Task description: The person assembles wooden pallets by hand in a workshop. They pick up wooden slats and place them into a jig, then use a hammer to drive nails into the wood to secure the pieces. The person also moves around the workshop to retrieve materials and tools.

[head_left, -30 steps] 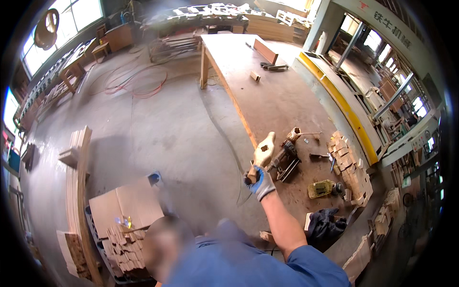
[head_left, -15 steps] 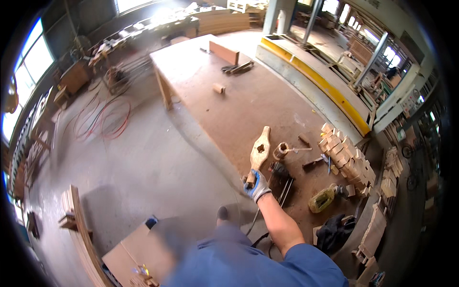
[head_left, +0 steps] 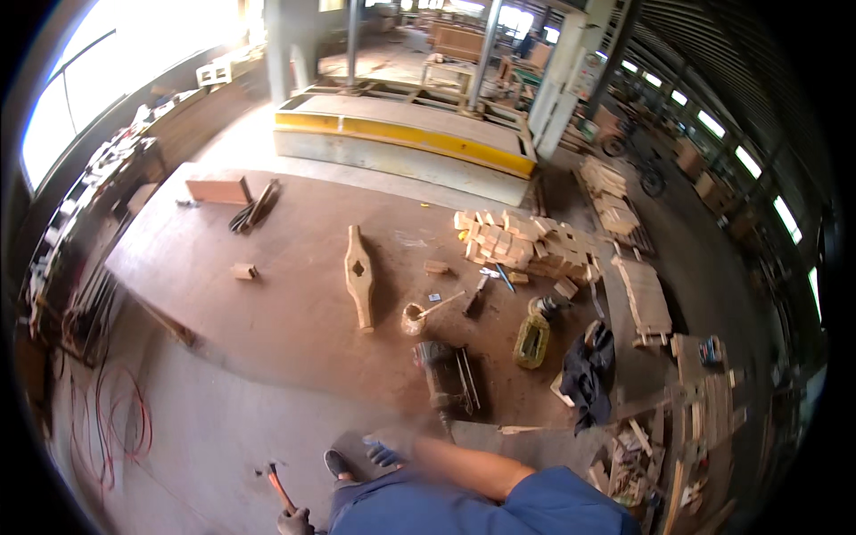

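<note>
At the lower left my left hand (head_left: 295, 521), in a dark glove, is closed round the orange handle of a hammer (head_left: 278, 486). The hammer's dark head points away from me, above the floor. My right hand (head_left: 385, 450), in a blue and grey glove, is low in front of my body near the table's front edge. Motion blurs it, and its fingers cannot be read clearly. A shaped wooden piece (head_left: 359, 290), wide in the middle with a cut-out hole and narrow at both ends, lies on the brown table (head_left: 312, 357), apart from both hands.
Beside the wooden piece stand a round pot with a stick (head_left: 414, 318) and a dark power tool (head_left: 439, 374). Stacked wooden blocks (head_left: 513, 242), a yellowish container (head_left: 532, 341) and a dark cloth (head_left: 587, 374) sit to the right. Red hoses (head_left: 134, 428) lie on the floor at left.
My right hand has let go of the wooden piece and drawn back toward my body. My left hand has come into view with the hammer. The view has swung right.
</note>
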{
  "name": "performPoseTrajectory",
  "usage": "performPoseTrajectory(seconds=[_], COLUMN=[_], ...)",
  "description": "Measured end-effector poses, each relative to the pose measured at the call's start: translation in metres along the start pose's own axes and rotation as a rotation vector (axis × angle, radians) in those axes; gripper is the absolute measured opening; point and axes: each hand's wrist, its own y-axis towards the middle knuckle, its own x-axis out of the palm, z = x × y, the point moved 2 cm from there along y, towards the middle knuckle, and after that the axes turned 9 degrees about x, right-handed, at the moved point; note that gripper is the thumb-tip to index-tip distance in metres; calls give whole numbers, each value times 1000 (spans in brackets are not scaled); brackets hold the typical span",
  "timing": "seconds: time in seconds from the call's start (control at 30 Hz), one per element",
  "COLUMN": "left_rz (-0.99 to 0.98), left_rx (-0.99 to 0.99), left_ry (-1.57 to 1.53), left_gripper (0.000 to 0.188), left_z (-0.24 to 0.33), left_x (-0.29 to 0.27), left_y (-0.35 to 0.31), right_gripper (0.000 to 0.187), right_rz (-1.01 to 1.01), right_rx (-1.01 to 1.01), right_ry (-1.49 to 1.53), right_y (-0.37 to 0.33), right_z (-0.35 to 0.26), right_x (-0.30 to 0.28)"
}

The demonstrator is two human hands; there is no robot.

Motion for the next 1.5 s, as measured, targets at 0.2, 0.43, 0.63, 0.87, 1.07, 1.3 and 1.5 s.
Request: performPoseTrajectory(seconds=[0.2, 0.43, 0.63, 0.87, 1.07, 1.3, 1.5], left_rz=[173, 221, -134, -476, -509, -365, -199], left_rx=[-80, 252, 235, 50, 272, -214, -671], left_ry=[-1006, -1351, -1215, -1138, -1088, -1347, -1216], left_gripper=[16, 12, 19, 23, 32, 25, 20], left_z=[142, 281, 309, 309, 281, 177, -23], left_x=[-147, -218, -196, -130, -116, -73, -10], left_y=[127, 159, 176, 188, 198, 182, 93], right_gripper=[29, 31, 11, 16, 19, 29, 29], right_rz=[275, 167, 181, -149, 323, 354, 410], right_rx=[-151, -495, -527, -327, -596, -352, -326], right_ry=[-429, -420, -84, 311, -180, -184, 97], right_y=[-55, -38, -58, 37, -40, -48, -37], right_z=[-24, -49, -50, -24, -45, -79, -136], right_x=[124, 199, 179, 99, 108, 38, 30])
